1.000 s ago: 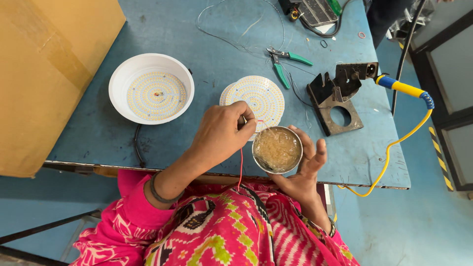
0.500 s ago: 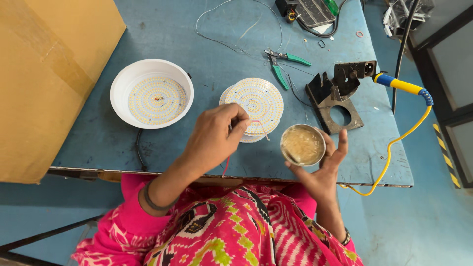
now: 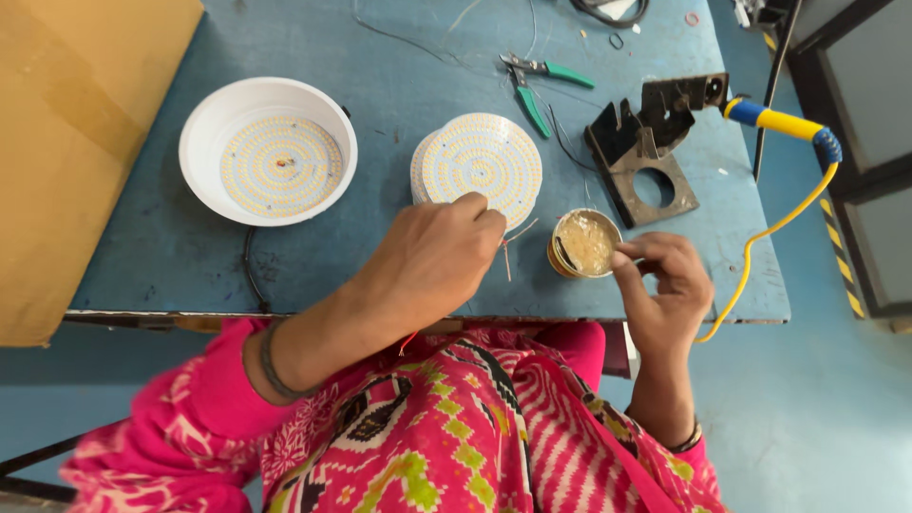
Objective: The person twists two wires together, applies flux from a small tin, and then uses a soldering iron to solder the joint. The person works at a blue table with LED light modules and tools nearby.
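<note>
My left hand (image 3: 432,256) is closed in a pinch on thin wire ends (image 3: 513,242), which stick out to the right at the lower edge of the round LED disc (image 3: 480,157) on the blue tabletop (image 3: 171,256). My right hand (image 3: 665,285) has its fingers together on the rim of a small tin of yellowish paste (image 3: 584,242), just beside the wires. A white lamp housing (image 3: 268,150) sits well to the left; green-handled pliers (image 3: 537,81) and a black metal stand (image 3: 646,142) lie beyond.
</note>
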